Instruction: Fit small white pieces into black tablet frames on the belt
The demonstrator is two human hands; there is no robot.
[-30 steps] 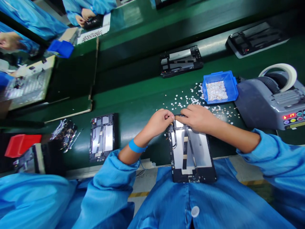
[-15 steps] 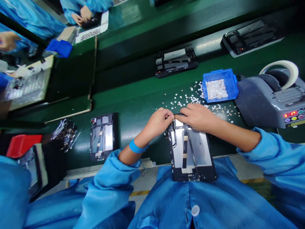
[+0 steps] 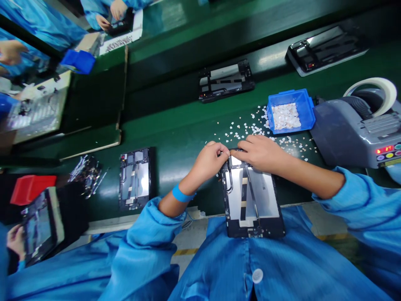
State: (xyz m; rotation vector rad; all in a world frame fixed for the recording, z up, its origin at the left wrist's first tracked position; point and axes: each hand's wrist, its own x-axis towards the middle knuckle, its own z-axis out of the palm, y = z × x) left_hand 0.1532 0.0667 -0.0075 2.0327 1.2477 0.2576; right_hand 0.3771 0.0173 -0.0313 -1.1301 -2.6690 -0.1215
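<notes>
An opened tablet (image 3: 267, 196), its inner metal plate and dark ribbon strips showing, leans between the bench edge and my blue smock. My left hand (image 3: 210, 161) is at its top left corner, thumb and forefinger pinched together; whatever they hold is too small or hidden to make out. Across the top edge lies my right hand (image 3: 260, 152), fingers bent over the rim, the forefinger reaching toward the left fingertips. Small white sticker pieces (image 3: 239, 133) lie scattered just beyond both hands.
A blue bin (image 3: 305, 110) of white pieces stands beside a grey tape dispenser (image 3: 343, 129). Other opened tablets lie on the bench (image 3: 134, 179) and the green belt (image 3: 227, 79). Metal strips (image 3: 86, 173) and a red bin (image 3: 31, 189) are leftward. Co-workers' hands (image 3: 117, 10) work nearby.
The tablets on the belt have shifted slightly left. At lower left, a co-worker's hand has come into view holding another tablet. My own hands have barely moved.
</notes>
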